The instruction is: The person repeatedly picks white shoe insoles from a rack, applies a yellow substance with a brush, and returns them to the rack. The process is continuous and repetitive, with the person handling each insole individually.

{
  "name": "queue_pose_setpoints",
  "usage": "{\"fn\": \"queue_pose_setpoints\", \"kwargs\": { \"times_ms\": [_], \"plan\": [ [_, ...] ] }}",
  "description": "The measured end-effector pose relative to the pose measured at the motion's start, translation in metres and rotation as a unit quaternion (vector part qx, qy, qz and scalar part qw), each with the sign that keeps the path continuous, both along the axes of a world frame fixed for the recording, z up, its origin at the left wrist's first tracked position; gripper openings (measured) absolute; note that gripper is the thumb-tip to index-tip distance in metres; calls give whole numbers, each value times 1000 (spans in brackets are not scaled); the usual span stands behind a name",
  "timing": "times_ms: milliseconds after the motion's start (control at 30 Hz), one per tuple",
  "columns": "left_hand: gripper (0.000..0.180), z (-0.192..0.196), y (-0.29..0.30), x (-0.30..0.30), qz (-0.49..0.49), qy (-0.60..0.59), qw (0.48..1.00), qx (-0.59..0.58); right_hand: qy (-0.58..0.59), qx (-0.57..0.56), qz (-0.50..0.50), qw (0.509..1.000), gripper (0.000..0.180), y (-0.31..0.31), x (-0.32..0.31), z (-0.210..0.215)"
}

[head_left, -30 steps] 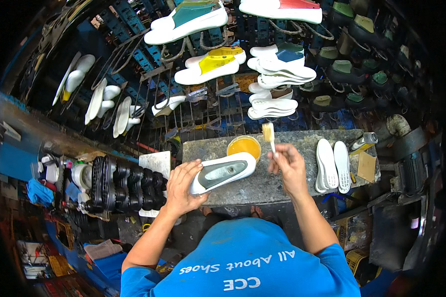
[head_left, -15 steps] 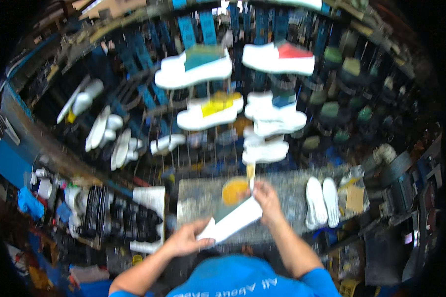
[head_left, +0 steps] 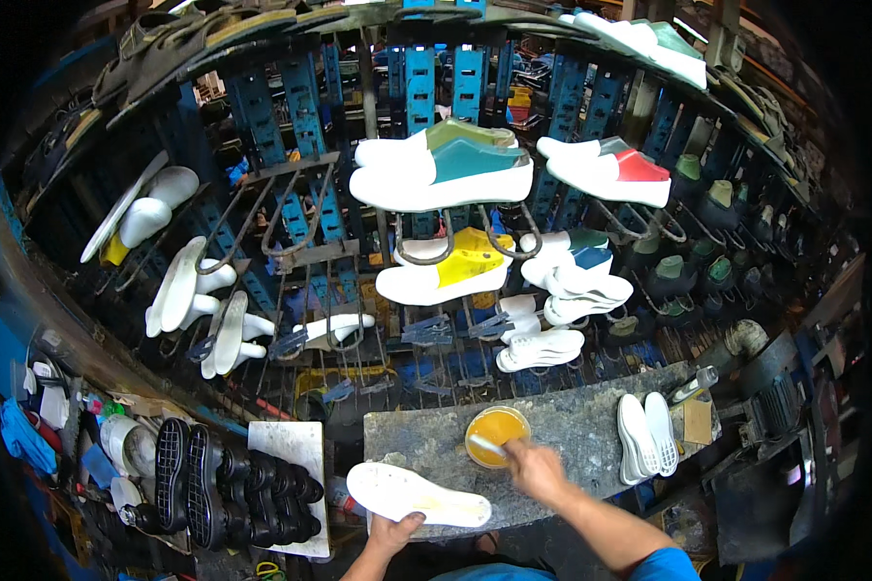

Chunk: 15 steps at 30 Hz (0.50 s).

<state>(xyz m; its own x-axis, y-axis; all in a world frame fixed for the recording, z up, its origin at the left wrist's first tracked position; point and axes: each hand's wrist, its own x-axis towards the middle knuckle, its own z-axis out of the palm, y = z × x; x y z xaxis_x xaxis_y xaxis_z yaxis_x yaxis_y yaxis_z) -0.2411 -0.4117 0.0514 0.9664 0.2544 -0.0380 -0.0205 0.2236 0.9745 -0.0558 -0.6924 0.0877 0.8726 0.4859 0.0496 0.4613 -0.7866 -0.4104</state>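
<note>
My left hand (head_left: pixel 393 531) grips a white shoe (head_left: pixel 417 496) from below, thumb over its near edge. The shoe's flat pale bottom faces up, with a cream patch toward the heel, and its upper is hidden underneath. To the right, my right hand (head_left: pixel 537 471) is closed on a brush (head_left: pixel 488 445) that dips into a round bowl (head_left: pixel 525 432) of yellow-orange paste. The brush's bristles are lost in the paste. The bowl rests on a worn grey workbench (head_left: pixel 581 412), and the shoe is held over the bench's near left part.
White soles (head_left: pixel 638 436) stand at the bench's right, beside a clear bottle (head_left: pixel 694 383). Black soles (head_left: pixel 203 484) line a white board (head_left: pixel 295 436) at left. Ahead, a rack carries white shoes, including one with a teal panel (head_left: pixel 441 174) and one with yellow (head_left: pixel 446 271).
The shoe has turned from side-on with its green upper showing to bottom up. My right hand has left the shoe and brought the brush from bristles-up into the bowl. My view has shifted.
</note>
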Motion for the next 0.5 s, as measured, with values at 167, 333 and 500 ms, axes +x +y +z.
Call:
{"fn": "queue_pose_setpoints", "kwargs": {
  "times_ms": [167, 333, 500],
  "plan": [
    [51, -36, 11, -22, 92, 65, 989, 99, 32, -294, 112, 949, 28, -4, 74, -17],
    [50, -55, 1, -49, 47, 55, 962, 262, 68, -232, 59, 968, 30, -23, 69, 3],
    [54, -49, 3, -64, 15, 50, 956, 288, 188, -157, 85, 966, 33, -67, 29, -1]
  ]
}}
